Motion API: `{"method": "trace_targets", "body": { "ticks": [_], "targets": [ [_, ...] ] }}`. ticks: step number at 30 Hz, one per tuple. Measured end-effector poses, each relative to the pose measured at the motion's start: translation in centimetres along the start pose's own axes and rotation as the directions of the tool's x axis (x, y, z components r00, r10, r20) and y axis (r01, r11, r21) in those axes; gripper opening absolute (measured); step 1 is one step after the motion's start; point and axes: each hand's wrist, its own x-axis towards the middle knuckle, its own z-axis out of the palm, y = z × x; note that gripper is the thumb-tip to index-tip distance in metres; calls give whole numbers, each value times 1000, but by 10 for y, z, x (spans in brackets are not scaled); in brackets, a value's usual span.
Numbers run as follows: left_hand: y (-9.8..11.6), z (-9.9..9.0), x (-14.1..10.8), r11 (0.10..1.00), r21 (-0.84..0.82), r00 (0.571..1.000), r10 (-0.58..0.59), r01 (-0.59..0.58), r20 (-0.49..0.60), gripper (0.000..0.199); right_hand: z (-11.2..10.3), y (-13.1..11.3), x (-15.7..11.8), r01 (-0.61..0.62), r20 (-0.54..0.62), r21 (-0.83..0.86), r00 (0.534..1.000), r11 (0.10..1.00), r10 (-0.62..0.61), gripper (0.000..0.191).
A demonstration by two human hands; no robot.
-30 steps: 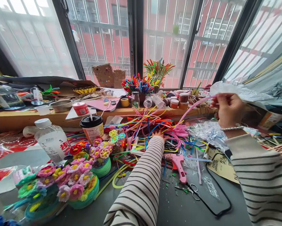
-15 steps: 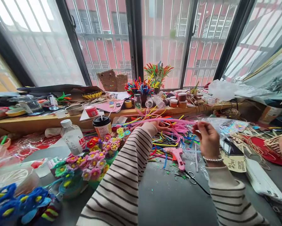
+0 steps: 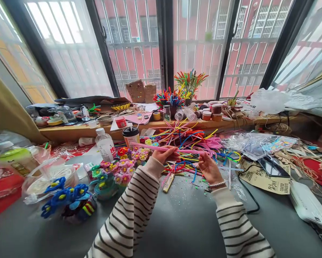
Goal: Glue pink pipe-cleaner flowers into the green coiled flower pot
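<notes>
Pink pipe cleaners (image 3: 147, 146) lie across my left hand (image 3: 165, 154), which is closed round them, their long ends sticking out to the left. Toward the right, a pink stem (image 3: 190, 152) runs to my right hand (image 3: 209, 169), whose thumb and fingertips pinch its end. Both hands are raised in front of a loose pile of pink pipe cleaners (image 3: 208, 143). Below my left hand, a small beige block-like piece (image 3: 168, 182) lies on the grey table among green specks.
Pipe-cleaner flowers in pink (image 3: 124, 170) and blue (image 3: 62, 195) stand at left, near a plastic bottle (image 3: 105, 145) and a lidded cup (image 3: 131, 135). A phone (image 3: 274, 166), sandpaper packet (image 3: 265, 181) and white device (image 3: 310, 206) lie at right. Jars line the wooden ledge (image 3: 155, 126).
My hands have come nearer to me, and my right hand has moved closer to my left. The view has turned left. The pink glue gun and scissors no longer show.
</notes>
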Motion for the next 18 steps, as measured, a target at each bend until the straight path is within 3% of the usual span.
{"method": "trace_targets", "body": {
  "ticks": [4, 7, 18],
  "targets": [
    [-30, 1, -26, 995, -99, 997, 7, -14, -75, 43, 21, 16, -7, -93, 93, 40, 992, 995, 89, 26],
    [-48, 1, -31, 993, -121, 996, 8, -18, -89, 42, 31, 28, -11, -149, 124, 25, 982, 988, 145, 24],
    [-80, -10, -11, 988, -115, 979, 80, -102, -187, 35, 19, 46, -9, -104, -39, -37, 994, 994, 102, 20]
  ]
}}
